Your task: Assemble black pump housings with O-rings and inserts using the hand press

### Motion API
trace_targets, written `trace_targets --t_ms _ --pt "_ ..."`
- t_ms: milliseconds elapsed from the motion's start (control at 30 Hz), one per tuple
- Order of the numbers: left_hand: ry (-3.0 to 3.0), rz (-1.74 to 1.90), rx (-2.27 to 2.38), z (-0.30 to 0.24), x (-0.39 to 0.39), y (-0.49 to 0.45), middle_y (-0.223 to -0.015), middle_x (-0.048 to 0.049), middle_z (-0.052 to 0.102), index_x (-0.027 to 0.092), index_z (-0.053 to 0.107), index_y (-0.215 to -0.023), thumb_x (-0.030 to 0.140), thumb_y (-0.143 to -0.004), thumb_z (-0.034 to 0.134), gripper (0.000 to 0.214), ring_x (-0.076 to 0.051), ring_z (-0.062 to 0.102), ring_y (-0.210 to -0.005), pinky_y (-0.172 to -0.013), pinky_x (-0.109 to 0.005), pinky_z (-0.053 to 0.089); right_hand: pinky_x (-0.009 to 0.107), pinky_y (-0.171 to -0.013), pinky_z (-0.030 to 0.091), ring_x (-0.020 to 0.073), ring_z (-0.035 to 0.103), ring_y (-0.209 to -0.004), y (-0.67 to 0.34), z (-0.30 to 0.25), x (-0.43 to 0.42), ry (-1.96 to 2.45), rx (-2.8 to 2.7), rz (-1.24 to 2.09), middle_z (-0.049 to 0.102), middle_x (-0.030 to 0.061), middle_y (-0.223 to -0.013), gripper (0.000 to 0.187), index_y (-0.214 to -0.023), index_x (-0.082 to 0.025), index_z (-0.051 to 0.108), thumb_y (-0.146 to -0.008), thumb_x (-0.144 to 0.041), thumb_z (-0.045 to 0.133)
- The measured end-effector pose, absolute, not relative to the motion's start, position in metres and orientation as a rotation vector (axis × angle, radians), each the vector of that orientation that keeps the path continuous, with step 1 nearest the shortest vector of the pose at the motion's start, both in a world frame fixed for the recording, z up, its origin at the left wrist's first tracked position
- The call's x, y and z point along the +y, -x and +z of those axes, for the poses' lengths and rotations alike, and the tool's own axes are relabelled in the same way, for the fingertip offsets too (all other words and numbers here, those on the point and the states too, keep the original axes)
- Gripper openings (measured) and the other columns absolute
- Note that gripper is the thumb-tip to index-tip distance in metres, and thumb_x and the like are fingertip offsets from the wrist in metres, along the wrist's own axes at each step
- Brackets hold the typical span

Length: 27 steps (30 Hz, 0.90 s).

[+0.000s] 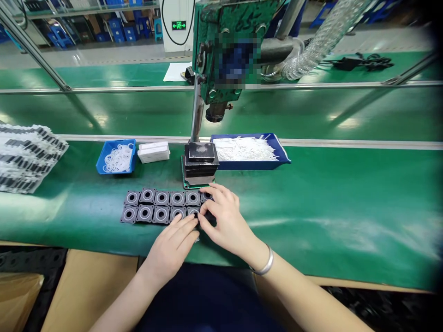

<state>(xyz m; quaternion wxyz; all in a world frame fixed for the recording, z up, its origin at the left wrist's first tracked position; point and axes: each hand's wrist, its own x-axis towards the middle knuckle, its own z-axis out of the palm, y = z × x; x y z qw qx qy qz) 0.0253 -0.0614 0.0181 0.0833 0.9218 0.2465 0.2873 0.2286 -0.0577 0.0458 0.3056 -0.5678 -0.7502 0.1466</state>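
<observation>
Two rows of several small black square parts with round ringed centres (154, 206) lie on the green table (328, 216) in front of me. My left hand (175, 246) lies flat, fingers stretched out, its tips touching the right end of the near row. My right hand (224, 216) rests over the right end of both rows, fingers curved down on a black part that is mostly hidden under it. A silver bangle circles my right wrist. Just beyond the rows stands a black block (200, 161) on the base of a green hand press (224, 50).
A small blue tray of white rings (117, 157) and a white stack (154, 152) sit at the left of the press. A long blue tray of white strips (249, 150) lies at its right. Stacked black-and-white packs (24, 157) fill the far left. A conveyor runs behind.
</observation>
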Motion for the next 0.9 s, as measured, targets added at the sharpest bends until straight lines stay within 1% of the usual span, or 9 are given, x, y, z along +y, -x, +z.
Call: trace_targets --t_ms 67,167,233,467,500,567,667,800,900 --pt "-2.758 0.841 0.722 0.02 -0.06 -0.026 -0.126 -0.0173 0.068 0.011 0.063 -0.115 0.006 -0.096 0.047 0.026 -0.026 0.054 -0.133 -0.114 -0.05 0.042 0.054 -0.106 0.033 0.0324 0.039 -0.134 -0.23 0.047 -0.06 1.487 -1.994 0.354 0.058 0.0117 -0.127 0.004 -0.087 -0.02 0.06 -0.088 -0.016 0.058" --pt "-2.737 0.811 0.7 0.022 -0.059 -0.026 -0.128 -0.0162 0.068 0.013 0.062 -0.118 0.006 -0.097 0.046 0.028 -0.026 0.051 -0.135 -0.114 -0.052 0.041 0.053 -0.106 0.033 0.0305 0.039 -0.134 -0.233 0.046 -0.063 1.437 -2.056 0.302 0.056 0.0121 -0.132 0.02 -0.108 -0.021 0.062 -0.092 -0.014 0.053" --pt "-2.739 0.797 0.684 0.022 -0.058 -0.025 -0.128 -0.0158 0.067 0.014 0.062 -0.119 0.007 -0.097 0.046 0.028 -0.027 0.049 -0.136 -0.114 -0.054 0.04 0.053 -0.106 0.032 0.0309 0.038 -0.135 -0.235 0.045 -0.065 1.409 -2.12 0.266 0.055 0.0116 -0.136 0.026 -0.115 -0.023 0.063 -0.093 -0.013 0.052" --pt "-2.769 0.761 0.706 0.02 -0.061 -0.024 -0.132 -0.0152 0.065 0.015 0.061 -0.119 0.005 -0.097 0.044 0.03 -0.027 0.05 -0.136 -0.114 -0.057 0.039 0.055 -0.104 0.034 0.0324 0.04 -0.135 -0.247 0.043 -0.075 1.333 -2.181 0.219 0.056 0.0143 -0.134 0.028 -0.114 -0.019 0.064 -0.092 -0.008 0.051" --pt "-2.742 0.784 0.745 0.021 -0.062 -0.025 -0.132 -0.015 0.065 0.015 0.061 -0.119 0.004 -0.096 0.044 0.03 -0.026 0.053 -0.134 -0.114 -0.055 0.04 0.055 -0.105 0.034 0.0317 0.042 -0.134 -0.249 0.045 -0.075 1.311 -2.154 0.229 0.056 0.0147 -0.133 0.028 -0.115 -0.018 0.063 -0.092 -0.008 0.05" --pt "-2.61 0.865 0.863 0.027 -0.064 -0.027 -0.126 -0.0138 0.067 0.016 0.062 -0.117 0.005 -0.096 0.046 0.029 -0.022 0.061 -0.123 -0.109 -0.044 0.049 0.052 -0.105 0.036 0.0293 0.046 -0.13 -0.254 0.052 -0.076 1.294 -2.038 0.26 0.057 0.0145 -0.131 0.024 -0.114 -0.018 0.061 -0.094 -0.011 0.051" --pt "-2.289 0.948 1.021 0.04 -0.066 -0.033 -0.104 -0.0077 0.073 0.02 0.065 -0.111 0.012 -0.097 0.051 0.022 -0.016 0.07 -0.099 -0.089 -0.028 0.058 0.049 -0.104 0.039 0.0269 0.048 -0.126 -0.257 0.062 -0.076 1.277 -1.909 0.394 0.057 0.012 -0.127 0.015 -0.109 -0.021 0.061 -0.095 -0.019 0.058" --pt "-1.8 0.851 1.13 0.049 -0.068 -0.043 -0.09 -0.0033 0.075 0.02 0.064 -0.113 0.023 -0.096 0.056 0.02 -0.015 0.073 -0.081 -0.076 -0.025 0.059 0.047 -0.104 0.041 0.0252 0.05 -0.125 -0.248 0.063 -0.079 1.182 -1.898 0.675 0.057 0.0091 -0.127 0.003 -0.097 -0.023 0.063 -0.094 -0.024 0.063" --pt "-1.481 0.801 1.113 0.051 -0.069 -0.047 -0.091 -0.0043 0.077 0.018 0.065 -0.112 0.027 -0.093 0.059 0.022 -0.016 0.074 -0.081 -0.076 -0.025 0.06 0.046 -0.104 0.042 0.0248 0.052 -0.122 -0.244 0.056 -0.081 1.17 -1.78 0.751 0.059 0.0081 -0.123 0.006 -0.088 -0.022 0.064 -0.094 -0.023 0.064"
